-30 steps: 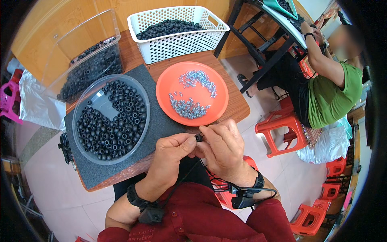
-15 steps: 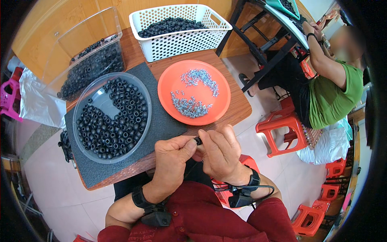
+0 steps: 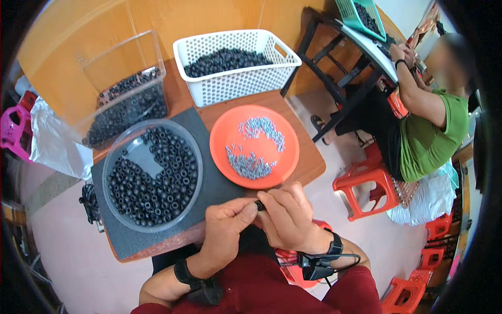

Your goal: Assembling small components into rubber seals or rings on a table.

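My left hand (image 3: 224, 230) and my right hand (image 3: 285, 217) meet at the near edge of the table, fingertips pinched together on one small black ring-shaped part (image 3: 259, 205). Just beyond them lies an orange plate (image 3: 222, 144) with two heaps of small silvery metal pieces (image 3: 250, 165). To the left, on a dark grey mat (image 3: 214, 183), stands a clear round bowl (image 3: 112, 157) holding many black rings (image 3: 157, 183). Both wrists wear black bands.
A white perforated basket (image 3: 235, 83) of black parts stands at the back, a clear plastic box (image 3: 125, 94) of more to its left. A person in a green shirt (image 3: 431, 131) works at another table on the right. Red stools (image 3: 366, 183) stand on the floor.
Both hands stay pinched together on the small black part at the table's near edge; they have shifted only slightly. The view has tilted a little.
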`<action>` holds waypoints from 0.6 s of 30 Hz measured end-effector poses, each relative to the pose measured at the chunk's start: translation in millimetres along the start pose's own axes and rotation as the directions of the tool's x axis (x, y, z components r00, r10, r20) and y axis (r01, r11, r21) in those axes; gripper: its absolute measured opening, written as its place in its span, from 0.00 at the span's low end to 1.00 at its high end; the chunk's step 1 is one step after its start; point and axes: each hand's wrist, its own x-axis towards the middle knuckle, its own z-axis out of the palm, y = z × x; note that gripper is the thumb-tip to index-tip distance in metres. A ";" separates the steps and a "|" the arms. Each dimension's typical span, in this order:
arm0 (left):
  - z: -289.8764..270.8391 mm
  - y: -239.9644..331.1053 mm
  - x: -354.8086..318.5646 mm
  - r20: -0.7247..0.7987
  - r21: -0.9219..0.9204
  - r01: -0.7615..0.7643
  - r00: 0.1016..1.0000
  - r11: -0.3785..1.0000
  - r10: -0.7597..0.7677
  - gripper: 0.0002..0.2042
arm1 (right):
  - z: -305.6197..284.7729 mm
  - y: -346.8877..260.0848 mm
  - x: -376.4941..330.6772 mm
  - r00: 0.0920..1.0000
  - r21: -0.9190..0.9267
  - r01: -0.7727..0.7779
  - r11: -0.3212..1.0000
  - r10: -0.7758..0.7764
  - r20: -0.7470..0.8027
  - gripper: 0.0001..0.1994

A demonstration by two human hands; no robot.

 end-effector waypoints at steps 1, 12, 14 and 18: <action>-0.3 3.3 -1.3 0.000 0.004 -0.023 1.000 1.000 0.023 0.13 | -1.0 2.3 3.3 1.000 -0.001 0.020 1.000 -0.020 -0.011 0.18; -53.0 65.7 -27.9 -0.123 0.048 0.018 0.992 0.999 -0.012 0.11 | 36.8 135.9 122.2 0.929 -0.028 -0.369 0.929 0.369 -0.018 0.15; -69.3 80.5 -26.2 -0.227 0.124 -0.072 0.969 0.990 0.099 0.09 | 41.2 164.9 143.3 0.959 -0.245 -0.281 0.928 0.262 -0.107 0.19; -115.6 103.8 -8.1 -0.366 0.386 -0.133 0.886 0.913 0.284 0.07 | 52.9 160.5 143.4 0.963 -0.210 -0.263 0.942 0.244 -0.114 0.22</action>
